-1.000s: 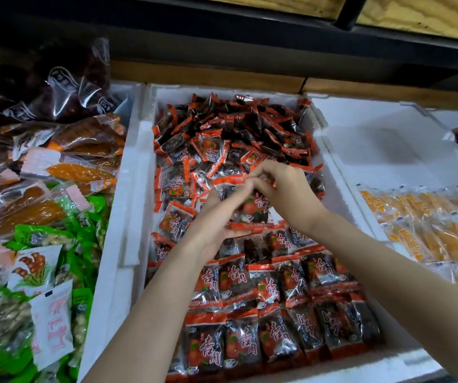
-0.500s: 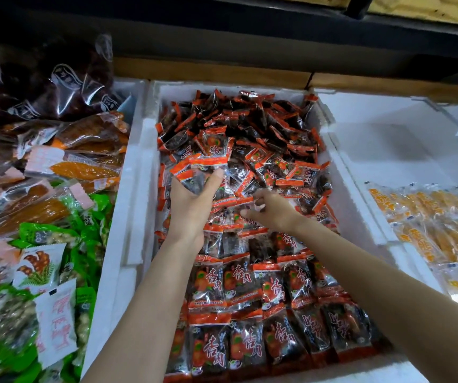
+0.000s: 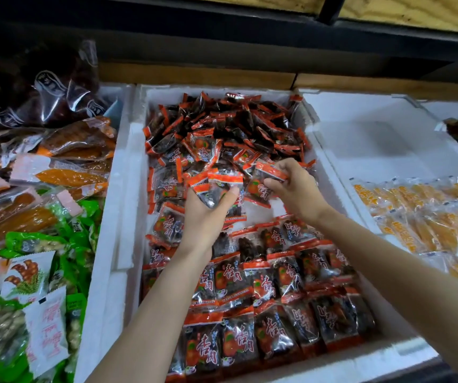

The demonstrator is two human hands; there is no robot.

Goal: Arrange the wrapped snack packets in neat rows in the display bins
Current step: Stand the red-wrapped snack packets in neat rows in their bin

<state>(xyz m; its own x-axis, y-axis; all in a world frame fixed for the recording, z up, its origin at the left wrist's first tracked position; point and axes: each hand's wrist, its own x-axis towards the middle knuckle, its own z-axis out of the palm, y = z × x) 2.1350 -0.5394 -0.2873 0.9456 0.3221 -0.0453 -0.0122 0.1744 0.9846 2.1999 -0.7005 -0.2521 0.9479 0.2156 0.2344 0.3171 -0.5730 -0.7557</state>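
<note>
- The right hand (image 3: 295, 189) is over the middle of the white foam bin (image 3: 126, 189). Its fingers (image 3: 274, 186) are curled and pinch a single packet (image 3: 263, 186) near the packet's orange top edge.
- The left hand (image 3: 208, 214) is just beside it, palm up. Its fingers are closed round a small stack of packets (image 3: 220, 186), which stands upright with the orange edges at the top.
- The single packet and the stack nearly touch, and both are raised above the bin's contents.
- A loose pile (image 3: 236, 125) of the same dark, orange-edged packets fills the back half of the bin, lying at all angles.
- Neat rows (image 3: 266, 288) of these packets fill the front half, overlapping and face up. A bare white patch of the bin floor shows between the pile and the rows, under the right wrist.
- The right-hand bin (image 3: 360, 139) holds yellow packets (image 3: 421, 217) along its near side.
- To the left lie green packets (image 3: 37, 241), orange pouches (image 3: 70, 175) and dark bags (image 3: 42, 87).
</note>
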